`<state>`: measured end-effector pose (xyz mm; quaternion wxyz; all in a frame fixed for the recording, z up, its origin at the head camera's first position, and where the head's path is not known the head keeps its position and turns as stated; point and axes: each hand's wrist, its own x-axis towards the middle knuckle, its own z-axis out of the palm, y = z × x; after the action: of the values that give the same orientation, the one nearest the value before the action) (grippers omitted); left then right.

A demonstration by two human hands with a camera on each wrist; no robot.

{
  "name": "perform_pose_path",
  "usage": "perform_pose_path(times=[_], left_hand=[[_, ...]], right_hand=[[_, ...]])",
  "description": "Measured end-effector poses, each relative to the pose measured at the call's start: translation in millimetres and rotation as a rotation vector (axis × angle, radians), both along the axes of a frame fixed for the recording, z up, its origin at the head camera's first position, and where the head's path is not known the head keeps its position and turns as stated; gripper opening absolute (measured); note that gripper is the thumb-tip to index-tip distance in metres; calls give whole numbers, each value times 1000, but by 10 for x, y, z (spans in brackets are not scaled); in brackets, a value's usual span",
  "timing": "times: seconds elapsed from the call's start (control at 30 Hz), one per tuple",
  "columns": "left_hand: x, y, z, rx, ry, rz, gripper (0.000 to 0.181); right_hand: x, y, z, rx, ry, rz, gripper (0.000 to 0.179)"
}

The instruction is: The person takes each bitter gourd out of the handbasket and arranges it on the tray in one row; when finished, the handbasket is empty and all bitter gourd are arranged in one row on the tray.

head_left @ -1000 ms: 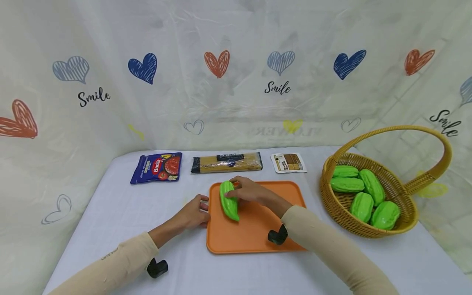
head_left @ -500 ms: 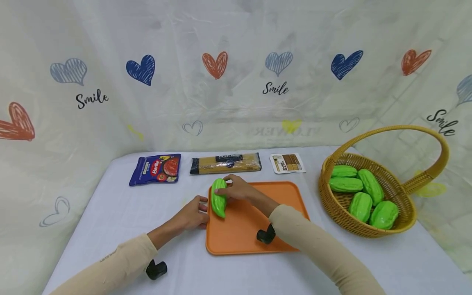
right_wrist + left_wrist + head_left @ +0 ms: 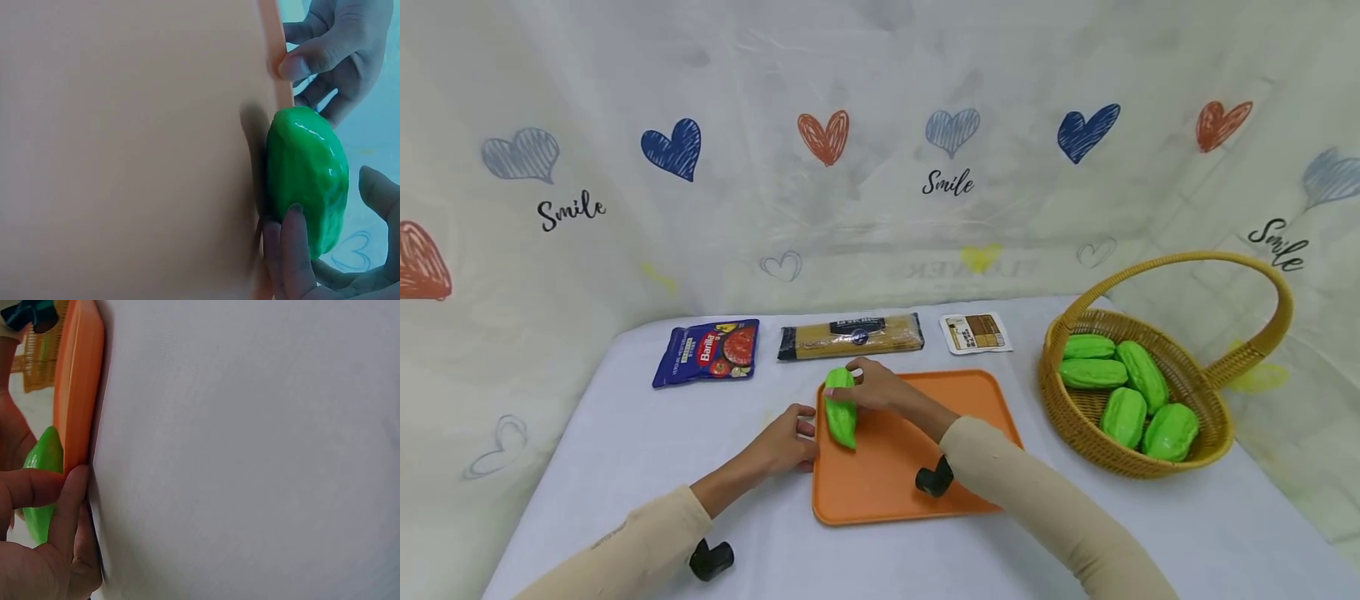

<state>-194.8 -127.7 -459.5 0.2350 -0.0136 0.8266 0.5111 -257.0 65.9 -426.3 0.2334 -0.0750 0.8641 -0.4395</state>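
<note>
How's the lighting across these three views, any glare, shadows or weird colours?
Head view: soft, fairly even light on the orange tray; right wrist view: bluish tint at right, glints on the green vegetable, its dark shadow on the washed-out tray; left wrist view: dim, greyish cloth, darker beside the tray.

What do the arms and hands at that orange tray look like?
They are a person's: left hand and right hand ungloved. Long cream sleeves stop short of the wrists; the left one bears a faint marking too small to read. A stubby black device shows near each cuff.
</note>
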Motion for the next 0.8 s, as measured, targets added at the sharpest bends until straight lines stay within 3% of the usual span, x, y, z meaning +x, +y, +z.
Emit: perform_pose_path(times=[0.8], left_hand=[[6, -4, -23, -1, 4, -1, 68]], right_hand=[[32, 124, -3, -43, -14, 10, 71]])
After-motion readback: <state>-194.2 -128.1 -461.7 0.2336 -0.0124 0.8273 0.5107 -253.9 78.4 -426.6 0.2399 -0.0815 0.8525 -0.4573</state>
